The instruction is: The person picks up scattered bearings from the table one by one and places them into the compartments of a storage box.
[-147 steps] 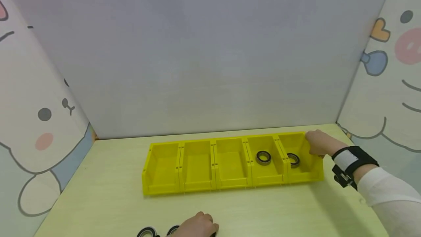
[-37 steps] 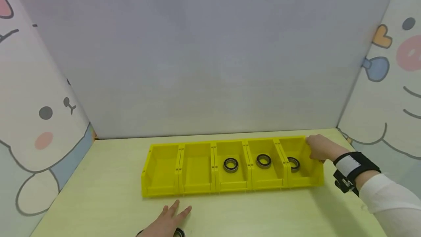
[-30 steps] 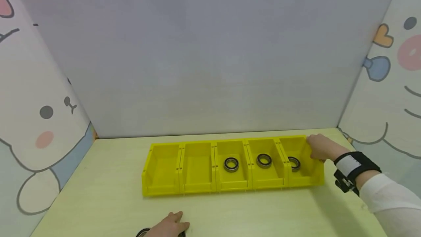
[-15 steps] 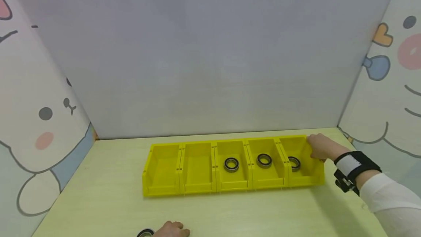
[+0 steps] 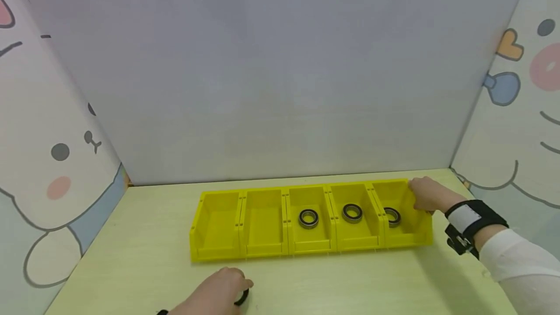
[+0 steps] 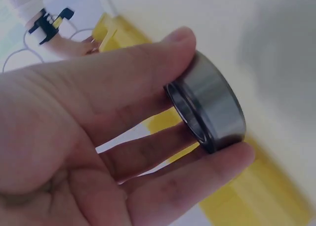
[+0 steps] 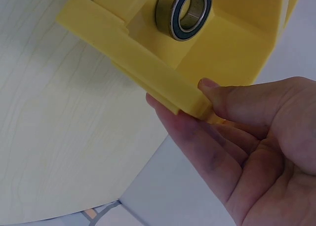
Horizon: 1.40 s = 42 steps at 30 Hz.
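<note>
My left hand (image 5: 217,291) pinches a ball bearing (image 6: 215,100) between thumb and fingers, in front of the yellow bin row (image 5: 264,251). Its steel outer side and dark inner edge show in the left wrist view. At the row's right end, my right hand (image 5: 426,194) grips the side wall of the last bin, thumb inside and fingers outside. That bin holds a bearing (image 7: 183,13) with a dark seal, partly hidden by the divider in the head view. One more bearing (image 5: 352,213) lies in the bin beside it, and another bearing (image 5: 308,218) in the middle bin.
Two bins at the left, including the leftmost bin (image 5: 217,222), show bare yellow floors. The row stands on a pale wooden table (image 5: 144,237) before a grey back wall (image 5: 280,77). Side panels with cartoon drawings (image 5: 60,152) flank the table.
A bearing has come to lie in the middle bin since the oldest frame. My left hand has picked up another bearing from the table and lifted it slightly forward. My right hand stays put.
</note>
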{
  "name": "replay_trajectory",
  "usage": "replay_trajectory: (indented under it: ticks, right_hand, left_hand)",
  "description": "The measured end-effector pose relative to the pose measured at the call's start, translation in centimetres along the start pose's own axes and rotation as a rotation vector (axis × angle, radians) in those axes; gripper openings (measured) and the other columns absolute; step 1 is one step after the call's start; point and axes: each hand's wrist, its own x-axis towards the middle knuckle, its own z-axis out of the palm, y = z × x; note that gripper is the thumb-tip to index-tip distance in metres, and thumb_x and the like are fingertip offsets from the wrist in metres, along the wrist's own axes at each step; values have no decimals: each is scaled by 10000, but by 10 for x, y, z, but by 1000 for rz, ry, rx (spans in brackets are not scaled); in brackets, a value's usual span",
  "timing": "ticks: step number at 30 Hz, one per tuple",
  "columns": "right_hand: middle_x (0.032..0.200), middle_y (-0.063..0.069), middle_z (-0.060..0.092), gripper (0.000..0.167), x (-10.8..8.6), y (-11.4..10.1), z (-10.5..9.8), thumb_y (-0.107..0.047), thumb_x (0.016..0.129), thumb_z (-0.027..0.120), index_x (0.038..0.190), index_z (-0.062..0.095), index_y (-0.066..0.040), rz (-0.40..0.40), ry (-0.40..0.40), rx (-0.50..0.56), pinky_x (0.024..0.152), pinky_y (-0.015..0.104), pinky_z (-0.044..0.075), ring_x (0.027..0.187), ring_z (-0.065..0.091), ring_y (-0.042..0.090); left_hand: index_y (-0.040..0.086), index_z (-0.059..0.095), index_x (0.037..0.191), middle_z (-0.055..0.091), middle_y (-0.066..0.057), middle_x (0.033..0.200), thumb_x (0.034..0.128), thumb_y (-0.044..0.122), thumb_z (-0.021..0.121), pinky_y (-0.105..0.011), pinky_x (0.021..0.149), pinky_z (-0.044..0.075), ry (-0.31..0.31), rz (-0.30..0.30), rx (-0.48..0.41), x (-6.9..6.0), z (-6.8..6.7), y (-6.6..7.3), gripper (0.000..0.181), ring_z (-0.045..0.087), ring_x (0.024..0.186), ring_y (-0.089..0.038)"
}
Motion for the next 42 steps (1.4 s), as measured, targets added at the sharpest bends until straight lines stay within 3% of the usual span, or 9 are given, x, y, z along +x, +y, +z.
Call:
replay_trajectory:
  ticks: [5,7,10,14,19,24,28,36,42]
  right_hand:
    - [779,134,512,242,0,2,0,46,810,633,1020,527,101,27,-15,20,469,238,481,547,547,172]
    - [784,131,513,243,0,2,0,47,814,629,1029,526,99,40,-22,34,475,238,483,562,547,176]
    - [787,132,510,243,-1,3,0,47,817,629,1030,525,101,43,-21,41,479,238,483,572,544,178]
    - [780,133,506,237,-1,1,1,50,810,626,1018,526,103,22,-12,24,466,235,476,546,543,168]
    - [766,128,507,227,-3,-2,-1,49,804,627,1002,530,101,1,-3,-1,457,234,473,520,540,160]
    - [763,125,509,229,-3,-4,-4,39,815,635,1009,529,99,5,-1,-1,468,237,476,536,540,168]
    - [768,129,508,244,-3,-3,-4,35,822,633,1028,525,107,11,-6,-2,476,240,479,549,541,175]
    - [772,136,504,244,-4,-4,-1,51,817,619,1032,521,113,22,-14,-2,474,239,477,549,538,176]
    - [772,134,503,237,-3,-5,-1,51,822,619,1029,523,113,27,-20,-8,483,240,482,567,541,181]
  left_hand:
    - [15,670,1133,672,-106,1038,751,111,779,-391,827,509,218,-5,-22,6,-37,10,408,616,950,-233]
    - [7,668,1131,662,-117,1021,753,102,778,-377,814,510,305,15,13,16,-48,12,405,608,928,-236]
    - [-16,666,1132,666,-139,1035,769,78,758,-332,755,501,360,25,9,37,-61,14,386,583,850,-194]
    - [-28,663,1125,670,-147,1058,789,55,737,-323,730,487,376,6,-5,63,-65,12,353,537,776,-172]
    - [-18,671,1115,671,-137,1090,794,26,723,-362,830,510,389,-23,15,92,-61,5,328,602,879,-197]
    - [1,703,861,613,-63,734,814,-38,664,-261,576,436,421,-16,38,116,-56,-1,73,505,621,-159]
    - [38,634,699,483,-38,608,859,-56,592,-239,484,340,430,-57,49,132,-49,-7,191,412,530,-141]
    - [39,602,733,510,-59,636,902,-14,565,-265,531,405,379,-154,88,147,-35,-12,182,464,565,-166]
    - [22,636,723,557,-55,637,874,-24,607,-266,539,458,388,-144,84,149,-29,-11,161,490,558,-155]
